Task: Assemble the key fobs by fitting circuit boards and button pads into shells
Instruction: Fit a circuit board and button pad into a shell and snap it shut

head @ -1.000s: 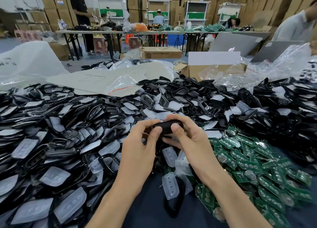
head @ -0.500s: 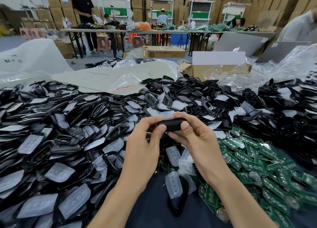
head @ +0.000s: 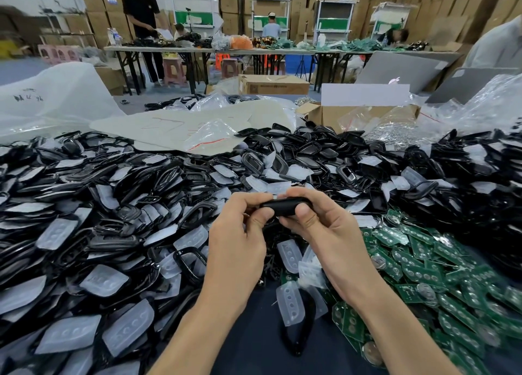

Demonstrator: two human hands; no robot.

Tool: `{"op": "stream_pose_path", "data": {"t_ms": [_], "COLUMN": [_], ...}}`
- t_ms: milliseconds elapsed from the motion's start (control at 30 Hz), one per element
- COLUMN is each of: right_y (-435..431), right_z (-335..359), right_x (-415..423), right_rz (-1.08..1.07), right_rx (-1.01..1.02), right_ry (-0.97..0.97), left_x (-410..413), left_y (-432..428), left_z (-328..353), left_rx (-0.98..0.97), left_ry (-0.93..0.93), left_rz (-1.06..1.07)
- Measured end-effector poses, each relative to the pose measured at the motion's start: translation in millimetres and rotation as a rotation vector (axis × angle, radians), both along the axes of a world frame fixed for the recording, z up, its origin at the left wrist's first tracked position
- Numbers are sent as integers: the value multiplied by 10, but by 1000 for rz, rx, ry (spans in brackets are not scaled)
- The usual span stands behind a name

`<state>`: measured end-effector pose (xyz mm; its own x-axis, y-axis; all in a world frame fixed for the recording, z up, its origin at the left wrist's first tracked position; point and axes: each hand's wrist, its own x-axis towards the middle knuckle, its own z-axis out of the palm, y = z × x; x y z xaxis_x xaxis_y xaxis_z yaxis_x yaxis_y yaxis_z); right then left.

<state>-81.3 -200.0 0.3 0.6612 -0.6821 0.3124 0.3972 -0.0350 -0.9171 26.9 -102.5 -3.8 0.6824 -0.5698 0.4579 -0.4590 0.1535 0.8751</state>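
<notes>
I have the black oval plastic key fob shell (head: 282,206) raised between both hands above the dark blue desk (head: 254,349), just over the middle of the parts heap. Its long axis runs left to right across my view, close to level, with one narrow edge facing me. My left hand (head: 240,242) takes the left end and my right hand (head: 327,233) the right end. On each hand the fingers (head: 250,198) curl over the top and far side while the thumb presses up from the near side, so both hands pinch the shell rather than lying spread. The right thumb sits closer to the shell's middle and the left thumb at its very tip. The fingers cover most of the seam, so I cannot tell whether the two halves are fully seated. As I judge it, the coming move is a squeeze across the thin dimension, working along that left-right axis, and neither hand needs to travel, since the shell is already inside both grips. For the next unit, the green circuit boards (head: 423,275) lie just beside my right forearm. The heap of loose black shells (head: 169,177) and translucent white rubber button pads (head: 104,280) spreads to the left, nearer my left hand, with a few pads below my wrists.
</notes>
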Motion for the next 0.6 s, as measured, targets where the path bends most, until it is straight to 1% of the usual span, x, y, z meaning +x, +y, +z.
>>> {"op": "stream_pose_path", "data": {"t_ms": [300,433,600], "right_y": [-10,-21,-23], "right_z": [-6,-5,6], "right_x": [10,-3,-17], "right_rz": [-10,-22,-34], "right_rx": [-27,-28,-18], "right_ry": [-5,-12,-29], "left_x": [-9,-14,-21], "left_y": [8,0,15], "left_z": [3,17,39], "left_rx": [-16,-3,-12], "left_ry": [25,61,57], "left_rz": [2,-45,-118]}}
